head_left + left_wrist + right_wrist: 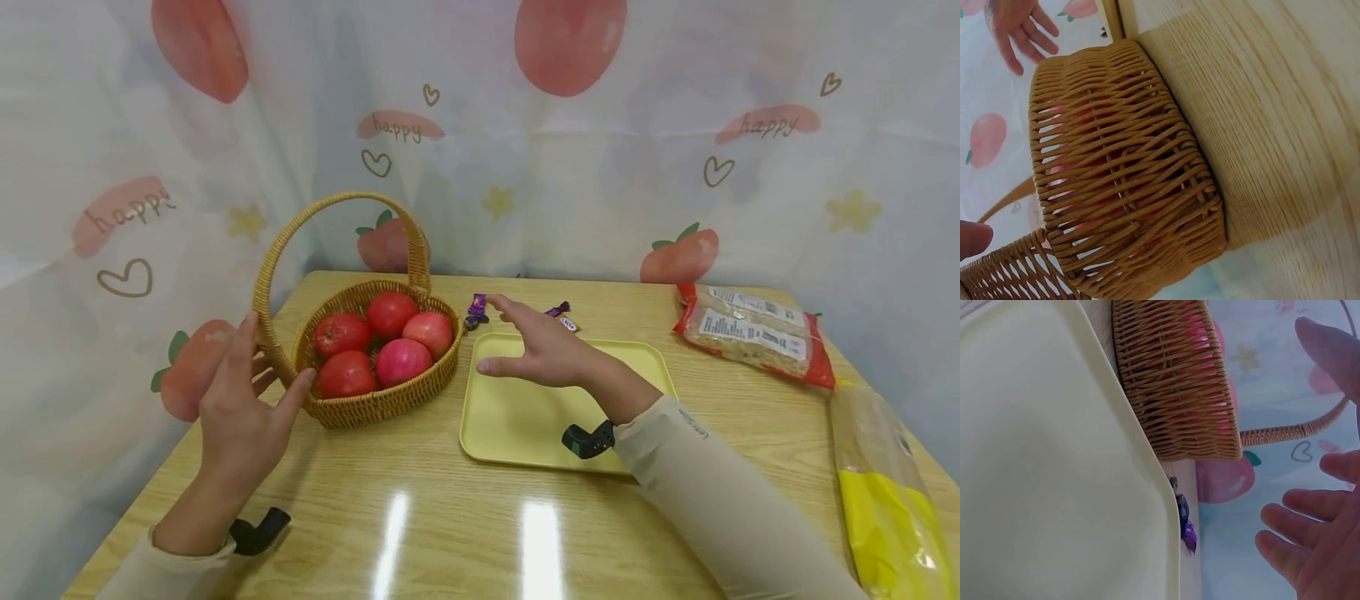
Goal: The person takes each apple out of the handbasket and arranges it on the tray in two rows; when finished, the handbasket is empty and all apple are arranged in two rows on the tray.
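A wicker basket [390, 406] with a tall arched handle stands at the left of the table and holds several round red fruits [349, 374]. My left hand [243, 421] is at the basket's left side, fingers spread beside the foot of the handle; whether they touch it I cannot tell. In the left wrist view only a thumb tip [975, 239] shows near the woven wall [1129, 175]. My right hand [551, 352], fingers apart and holding nothing, hovers over the pale yellow tray [517, 421]. The right wrist view shows its spread fingers [1316, 503] to the right of the basket [1175, 381].
Small wrapped candies [477, 305] lie behind the tray, between basket and right hand, with another purple-wrapped one [558, 309] farther right. A red-edged clear food bag [750, 329] lies back right, a yellow and clear bag [892, 517] front right. A printed curtain [600, 192] hangs behind.
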Motion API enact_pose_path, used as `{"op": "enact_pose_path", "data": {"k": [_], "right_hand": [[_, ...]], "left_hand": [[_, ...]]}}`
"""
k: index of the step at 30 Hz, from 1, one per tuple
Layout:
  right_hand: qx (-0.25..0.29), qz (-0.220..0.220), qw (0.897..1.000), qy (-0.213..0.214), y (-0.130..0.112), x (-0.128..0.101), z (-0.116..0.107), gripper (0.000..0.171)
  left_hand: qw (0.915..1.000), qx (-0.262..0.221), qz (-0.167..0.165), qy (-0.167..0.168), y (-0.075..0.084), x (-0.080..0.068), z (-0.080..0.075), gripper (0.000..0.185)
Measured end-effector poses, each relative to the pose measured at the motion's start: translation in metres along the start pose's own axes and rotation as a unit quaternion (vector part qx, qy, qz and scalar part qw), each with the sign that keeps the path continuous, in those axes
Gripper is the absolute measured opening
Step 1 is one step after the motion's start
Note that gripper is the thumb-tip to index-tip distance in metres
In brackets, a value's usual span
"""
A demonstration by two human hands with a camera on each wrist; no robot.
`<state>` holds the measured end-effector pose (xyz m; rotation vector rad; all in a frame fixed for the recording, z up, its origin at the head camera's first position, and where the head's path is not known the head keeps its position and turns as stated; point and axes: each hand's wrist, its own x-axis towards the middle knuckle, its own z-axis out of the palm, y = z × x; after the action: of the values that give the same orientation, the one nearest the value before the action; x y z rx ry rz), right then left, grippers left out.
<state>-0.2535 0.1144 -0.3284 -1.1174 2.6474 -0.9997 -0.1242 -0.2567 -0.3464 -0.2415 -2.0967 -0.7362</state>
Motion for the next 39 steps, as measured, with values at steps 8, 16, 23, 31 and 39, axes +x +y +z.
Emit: {"op": "enact_pose_path", "data": {"k": [8, 16, 23, 31, 39], "right_hand": [[0.001, 0.004, 1.0, -0.012, -0.006, 0.012, 0.003, 0.097], [0.02, 0.0, 1.0, -0.006, -0.009, 0.027, 0.006, 0.09], [0.04, -0.01, 0.999, 0.007, -0.01, 0.041, 0.008, 0.085], [0.049, -0.017, 0.999, -0.013, -0.021, 0.056, 0.017, 0.082], [0.034, -0.033, 0.998, -0.047, -0.032, 0.07, 0.03, 0.08]], "left_hand": [[1.0, 0.0, -0.001, -0.001, -0.001, 0.001, 0.0, 0.101], [1.0, 0.006, 0.001, -0.007, -0.001, 0.0, 0.001, 0.099], [0.9999, 0.011, 0.003, -0.012, -0.003, -0.001, 0.002, 0.098], [0.9999, 0.008, 0.011, -0.01, -0.001, 0.0, 0.002, 0.099], [0.9998, 0.011, 0.01, -0.011, -0.002, 0.0, 0.001, 0.099]]}}
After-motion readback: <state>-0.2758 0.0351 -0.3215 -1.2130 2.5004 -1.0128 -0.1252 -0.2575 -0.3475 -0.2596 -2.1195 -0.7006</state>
